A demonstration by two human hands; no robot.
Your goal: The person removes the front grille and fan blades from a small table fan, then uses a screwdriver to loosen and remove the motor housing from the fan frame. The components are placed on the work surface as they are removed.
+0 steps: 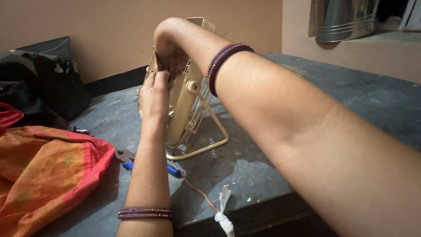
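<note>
Fingers [160, 77] on fan [184, 105] edge (stand splayed)

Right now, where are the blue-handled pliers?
In the head view, the blue-handled pliers lie on the grey slab, lower left of the cream fan, between the orange cloth and the person's left forearm.

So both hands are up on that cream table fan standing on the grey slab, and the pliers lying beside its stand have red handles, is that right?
Not quite: the pliers have blue handles, not red. The head view shows them lying on the grey slab beside the stand of the cream table fan. The rest holds: the left hand and right hand are both on the fan.
</note>
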